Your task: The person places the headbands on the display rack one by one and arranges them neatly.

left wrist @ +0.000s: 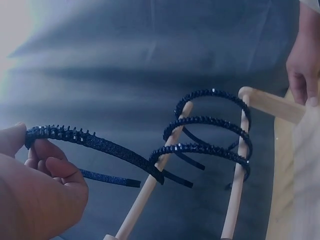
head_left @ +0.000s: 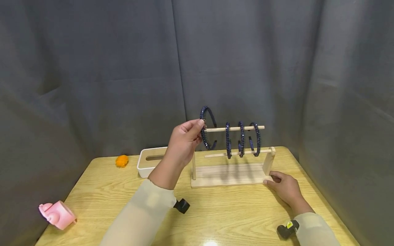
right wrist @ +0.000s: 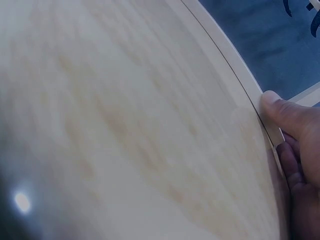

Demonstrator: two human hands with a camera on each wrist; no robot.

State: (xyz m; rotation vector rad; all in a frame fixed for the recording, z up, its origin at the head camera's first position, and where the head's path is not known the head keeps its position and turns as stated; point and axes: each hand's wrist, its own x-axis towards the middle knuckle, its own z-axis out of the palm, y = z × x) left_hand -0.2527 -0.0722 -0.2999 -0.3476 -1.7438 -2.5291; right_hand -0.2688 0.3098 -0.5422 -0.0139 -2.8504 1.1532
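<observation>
My left hand (head_left: 184,140) pinches a dark blue beaded headband (left wrist: 119,152) between thumb and fingers at the left part of the upper rod (head_left: 215,130). Three similar headbands hang over the two rods of a wooden display rack (head_left: 215,176): one headband (head_left: 228,138) left, one (head_left: 242,138) in the middle, one (head_left: 258,138) at the right. Down at the rack's right end, my right hand (head_left: 286,188) grips the corner of the base, thumb (right wrist: 280,107) on its edge and the other fingers curled beside it.
Behind my left forearm stands a white tissue box (head_left: 143,171) with a wooden lid. An orange fluffy ball (head_left: 121,161) sits at the back left. A pink container (head_left: 58,214) lies tipped on the left table edge. Grey curtains (head_left: 123,68) surround the wooden table (head_left: 215,212).
</observation>
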